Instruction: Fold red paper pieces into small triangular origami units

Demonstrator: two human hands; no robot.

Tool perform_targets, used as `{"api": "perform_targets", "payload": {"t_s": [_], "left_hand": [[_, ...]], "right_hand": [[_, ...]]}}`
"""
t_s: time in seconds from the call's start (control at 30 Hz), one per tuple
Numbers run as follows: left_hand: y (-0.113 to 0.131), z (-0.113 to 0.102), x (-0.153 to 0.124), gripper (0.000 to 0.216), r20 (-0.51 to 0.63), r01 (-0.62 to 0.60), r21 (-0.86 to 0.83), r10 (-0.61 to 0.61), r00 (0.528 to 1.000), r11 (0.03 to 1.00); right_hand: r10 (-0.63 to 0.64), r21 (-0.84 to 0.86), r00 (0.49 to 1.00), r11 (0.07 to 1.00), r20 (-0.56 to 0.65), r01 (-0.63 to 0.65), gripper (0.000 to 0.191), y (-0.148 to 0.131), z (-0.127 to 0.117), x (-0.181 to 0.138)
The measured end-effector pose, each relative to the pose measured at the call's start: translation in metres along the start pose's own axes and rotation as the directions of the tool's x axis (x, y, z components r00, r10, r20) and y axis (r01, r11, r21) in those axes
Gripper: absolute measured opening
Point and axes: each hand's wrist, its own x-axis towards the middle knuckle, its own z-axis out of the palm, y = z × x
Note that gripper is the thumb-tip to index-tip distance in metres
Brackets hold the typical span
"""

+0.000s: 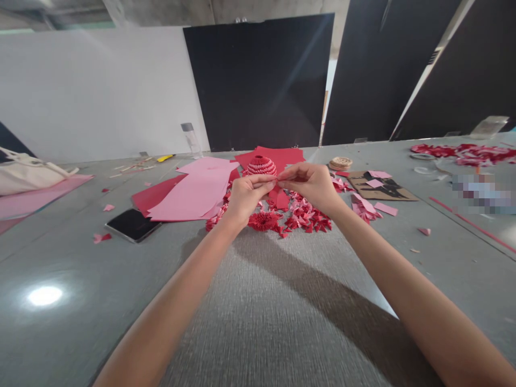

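Observation:
My left hand (pixel 248 196) and my right hand (pixel 308 185) meet above the table, their fingertips pinched together on a small red paper piece (pixel 281 198), which they mostly hide. Just behind them stands a round model of folded red paper (pixel 261 166). Below my hands lies a heap of small folded red paper triangles (pixel 306 217), with a red paper rosette (pixel 263 221) next to my left wrist. Pink paper sheets (pixel 197 188) overlap a red sheet (pixel 157 194) to the left, and another red sheet (pixel 282 156) lies behind the model.
A black phone (pixel 133 224) lies on the grey table (pixel 282 279) at left. To the right are a cardboard sheet (pixel 381 185), a small wooden spool (pixel 341 163) and red paper scraps (pixel 463 154). A clear bottle (pixel 192 141) stands at the back.

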Motion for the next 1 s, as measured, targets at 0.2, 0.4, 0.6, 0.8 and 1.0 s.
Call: {"api": "perform_targets", "payload": {"t_s": [0.2,0.4,0.6,0.8,1.0], "left_hand": [[-0.001,-0.001,0.001,0.016,0.009,-0.118,0.025,0.118,0.993,0.993],[-0.004,-0.004,0.006,0.02,0.078,-0.25,0.101,0.243,0.967,0.963],[-0.009,-0.004,0.008,0.017,0.051,-0.278,0.196,0.274,0.961,0.94],[-0.005,-0.003,0.004,0.013,0.032,-0.215,0.1,0.213,0.977,0.972],[-0.006,-0.003,0.003,0.012,-0.034,-0.175,0.058,0.177,0.984,0.983]], "right_hand": [[-0.09,-0.063,0.996,0.994,-0.003,0.09,0.029,0.0,-0.001,0.002],[-0.081,-0.18,0.997,0.981,-0.018,0.077,0.022,-0.003,-0.002,0.0],[-0.216,-0.269,0.972,0.935,0.09,0.233,0.019,-0.008,-0.004,-0.003],[-0.155,-0.264,0.985,0.949,0.079,0.17,0.003,-0.003,-0.004,-0.001],[0.028,-0.13,0.999,0.991,-0.026,-0.031,0.007,0.003,-0.001,0.001]]}}
